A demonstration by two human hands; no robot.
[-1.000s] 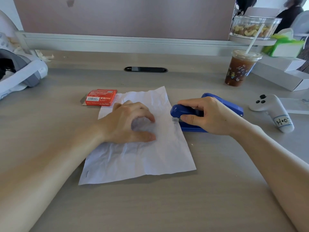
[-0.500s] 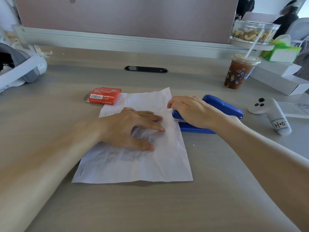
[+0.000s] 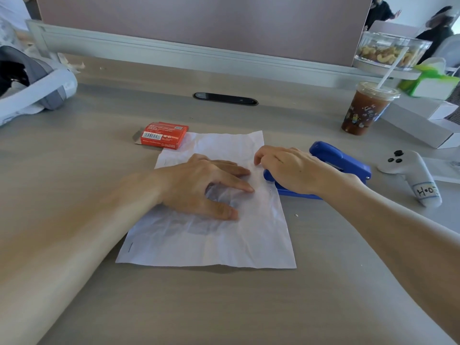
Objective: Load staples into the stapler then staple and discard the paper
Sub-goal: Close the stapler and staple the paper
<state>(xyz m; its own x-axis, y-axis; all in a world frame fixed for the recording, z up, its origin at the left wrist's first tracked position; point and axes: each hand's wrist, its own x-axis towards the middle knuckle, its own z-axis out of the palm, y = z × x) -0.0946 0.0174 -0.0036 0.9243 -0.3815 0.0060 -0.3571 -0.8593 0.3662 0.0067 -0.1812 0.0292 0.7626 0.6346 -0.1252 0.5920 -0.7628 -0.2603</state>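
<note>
A crumpled white sheet of paper (image 3: 211, 245) lies flat on the desk in front of me. My left hand (image 3: 199, 185) rests on its middle, fingers spread and pressing it down. A blue stapler (image 3: 341, 160) sits at the paper's right edge, its front end hidden under my right hand (image 3: 291, 168), which lies palm down over it with fingertips touching the paper's edge. A staple (image 3: 129, 247) shows near the sheet's lower left corner. A red staple box (image 3: 163, 135) lies at the paper's far left corner.
An iced drink with a straw (image 3: 363, 110) stands at the far right. A white controller (image 3: 410, 173) lies right of the stapler, with white boxes (image 3: 423, 120) behind. A grey-white headset (image 3: 32, 83) sits far left. A divider wall (image 3: 199, 21) backs the desk.
My right hand went from gripping the stapler's front with fingers to lying palm down over it. My left fingers flattened and stretched toward the paper's right edge.
</note>
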